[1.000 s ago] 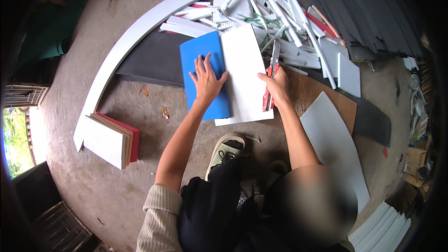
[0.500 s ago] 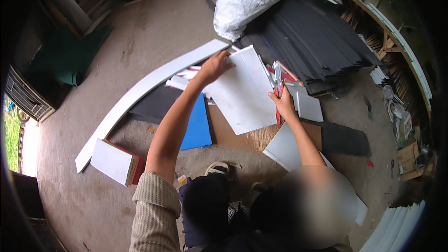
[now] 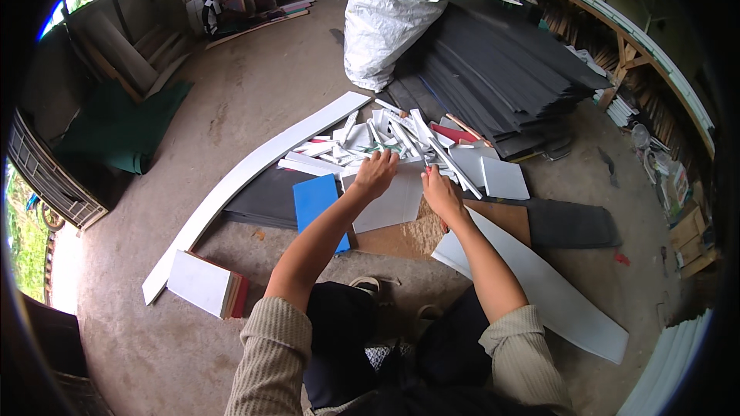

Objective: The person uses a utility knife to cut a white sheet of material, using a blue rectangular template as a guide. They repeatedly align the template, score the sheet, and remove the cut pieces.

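A pale foam sheet (image 3: 395, 204) stands tilted in front of me, with several loose white offcuts (image 3: 393, 129) heaped behind it. My left hand (image 3: 376, 173) grips the sheet near its far edge, fingers bent over it. At the sheet's right side, my right hand (image 3: 442, 194) is closed around a red-handled cutting tool. Only small bits of its red handles show, and its blades are mostly hidden. A blue board (image 3: 314, 199) lies left of the sheet, partly behind my left forearm.
A long white strip (image 3: 250, 166) curves along the left. A stack of white and red boards (image 3: 202, 285) lies nearby. To the right is a large white sheet (image 3: 555, 293). Black foam sheets (image 3: 493, 69) and a stuffed white sack (image 3: 381, 38) stand beyond. Another person (image 3: 216, 9) sits far back.
My right hand and the tool have moved left, closer to my left hand. The foam sheet has been drawn lower and tilted, uncovering the offcut heap. My head view has shifted upward.
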Available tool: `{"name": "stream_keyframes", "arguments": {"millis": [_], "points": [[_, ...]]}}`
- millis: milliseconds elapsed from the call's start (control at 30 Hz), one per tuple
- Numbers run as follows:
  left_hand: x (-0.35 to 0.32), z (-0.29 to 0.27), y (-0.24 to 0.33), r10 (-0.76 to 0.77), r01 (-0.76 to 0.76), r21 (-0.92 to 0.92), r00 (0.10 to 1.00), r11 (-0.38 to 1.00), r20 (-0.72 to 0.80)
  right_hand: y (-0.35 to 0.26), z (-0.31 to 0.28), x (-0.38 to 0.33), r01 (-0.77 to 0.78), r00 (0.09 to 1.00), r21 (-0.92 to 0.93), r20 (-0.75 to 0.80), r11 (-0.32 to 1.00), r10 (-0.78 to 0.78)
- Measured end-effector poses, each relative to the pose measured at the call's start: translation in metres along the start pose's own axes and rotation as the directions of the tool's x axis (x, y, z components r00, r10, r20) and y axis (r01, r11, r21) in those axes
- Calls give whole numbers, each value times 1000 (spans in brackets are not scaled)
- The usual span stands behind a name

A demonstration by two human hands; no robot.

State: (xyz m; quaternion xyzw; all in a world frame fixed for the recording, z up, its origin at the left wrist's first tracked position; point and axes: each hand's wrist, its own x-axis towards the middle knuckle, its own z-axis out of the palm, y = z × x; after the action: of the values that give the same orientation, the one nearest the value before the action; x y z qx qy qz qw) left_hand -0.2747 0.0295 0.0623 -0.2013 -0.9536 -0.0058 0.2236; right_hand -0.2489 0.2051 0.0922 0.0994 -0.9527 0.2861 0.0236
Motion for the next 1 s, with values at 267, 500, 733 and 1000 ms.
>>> {"name": "stream_keyframes", "arguments": {"millis": [267, 500, 733, 1000], "points": [[21, 1, 12, -16, 28, -110, 994, 993, 108, 3, 9, 4, 38, 999, -63, -6, 997, -38], [25, 5, 13, -66, 89, -131, 983, 987, 174, 5, 21, 11, 39, 999, -111, -33, 993, -43], [23, 4, 12, -85, 108, -155, 985, 982, 149, -7, 18, 4, 36, 999, -141, -20, 989, -39], [23, 1, 13, -87, 114, -141, 979, 983, 182, -10, 19, 1, 0, 1000, -127, -21, 992, -3]]}}
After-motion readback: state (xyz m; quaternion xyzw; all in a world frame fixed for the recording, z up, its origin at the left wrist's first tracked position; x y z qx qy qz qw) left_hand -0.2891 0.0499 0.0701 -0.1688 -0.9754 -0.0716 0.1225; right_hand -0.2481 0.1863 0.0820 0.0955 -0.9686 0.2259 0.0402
